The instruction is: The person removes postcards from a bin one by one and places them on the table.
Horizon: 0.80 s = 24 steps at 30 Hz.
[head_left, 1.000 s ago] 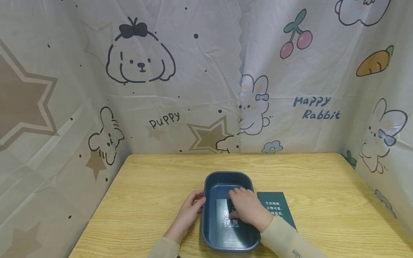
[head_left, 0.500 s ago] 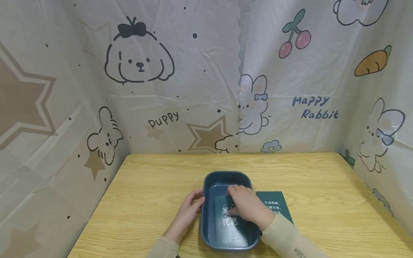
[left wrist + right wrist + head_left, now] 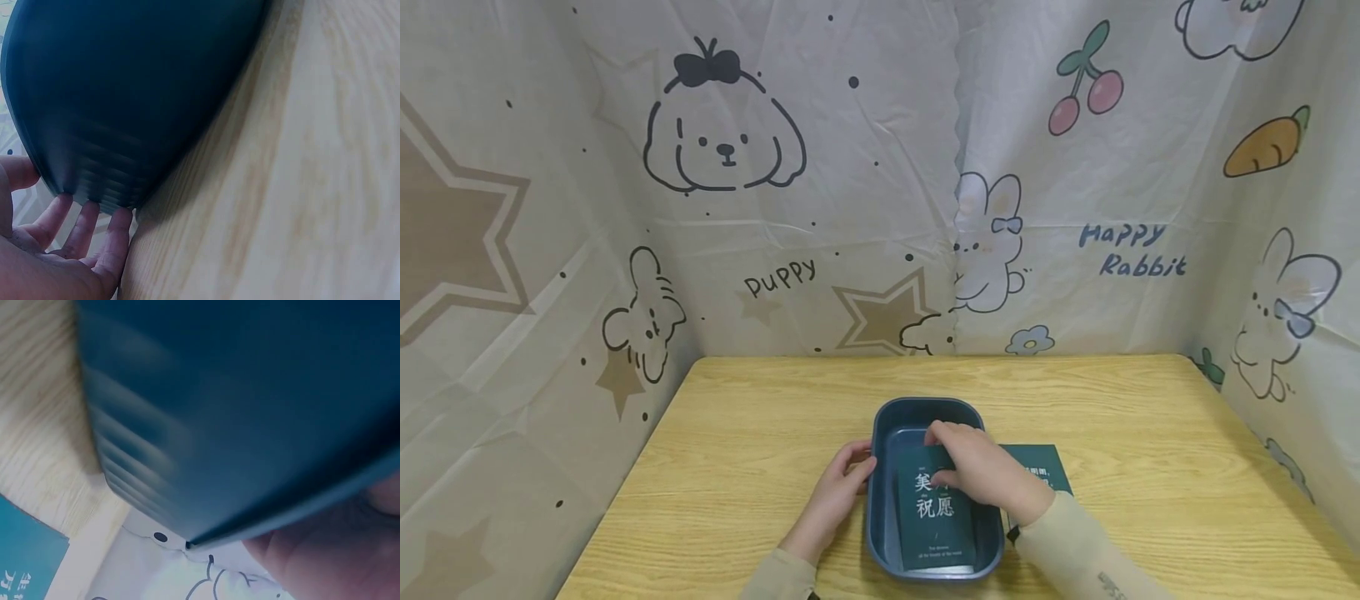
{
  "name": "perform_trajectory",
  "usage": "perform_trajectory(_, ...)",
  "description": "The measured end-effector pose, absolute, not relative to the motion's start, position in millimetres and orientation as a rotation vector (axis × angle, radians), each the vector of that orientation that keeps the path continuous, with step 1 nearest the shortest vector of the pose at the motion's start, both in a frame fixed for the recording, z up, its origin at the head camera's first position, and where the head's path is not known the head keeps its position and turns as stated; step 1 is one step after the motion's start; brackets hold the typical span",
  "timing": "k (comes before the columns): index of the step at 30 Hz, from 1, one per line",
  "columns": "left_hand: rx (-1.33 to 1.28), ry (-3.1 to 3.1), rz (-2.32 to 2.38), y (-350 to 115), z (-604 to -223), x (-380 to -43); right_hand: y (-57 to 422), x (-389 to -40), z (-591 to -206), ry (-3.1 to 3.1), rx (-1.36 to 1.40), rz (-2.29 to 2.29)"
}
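Observation:
A dark blue rectangular bin (image 3: 917,412) with rounded corners stands near the table's front. Inside it, a dark green booklet (image 3: 934,533) with white lettering sits raised at its far end, and my right hand (image 3: 985,471) pinches that end between thumb and fingers. Outside the bin's left wall, my left hand (image 3: 844,487) touches the bin with extended fingers. In the left wrist view those fingertips (image 3: 90,212) meet the bin's outer side low down. The right wrist view shows the bin's outer wall (image 3: 219,412), which hides most of the right hand (image 3: 312,556) and the booklet.
A second green booklet (image 3: 1037,457) lies on the table right of the bin, partly covered by the right forearm. The wood-patterned table (image 3: 775,400) ends at a white cloth backdrop (image 3: 865,208) with cartoon drawings on three sides.
The right hand has risen a little, drawing the booklet's far end up and toward the bin's far side. The left hand and the bin have stayed put.

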<state>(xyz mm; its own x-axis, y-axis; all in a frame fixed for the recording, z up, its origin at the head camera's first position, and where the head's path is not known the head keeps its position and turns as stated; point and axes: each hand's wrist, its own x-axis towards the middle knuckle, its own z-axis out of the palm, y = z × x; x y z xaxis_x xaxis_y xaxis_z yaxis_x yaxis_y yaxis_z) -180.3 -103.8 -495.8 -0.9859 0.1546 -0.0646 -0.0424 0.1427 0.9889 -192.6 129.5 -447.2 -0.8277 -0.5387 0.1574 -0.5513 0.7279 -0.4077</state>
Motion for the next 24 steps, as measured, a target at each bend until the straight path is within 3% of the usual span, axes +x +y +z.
perform_trajectory(5,0.132,2.233,1.966,-102,-473,-169,134,-193,-443,-2.890,0.885,0.857)
perform_trajectory(13,0.111,2.219,1.989,-104,-503,-185,142,-194,-443,-2.851,0.795,1.172)
perform_trajectory(24,0.125,2.242,1.989,-104,-506,-185,156,-195,-433,-2.769,0.502,1.338)
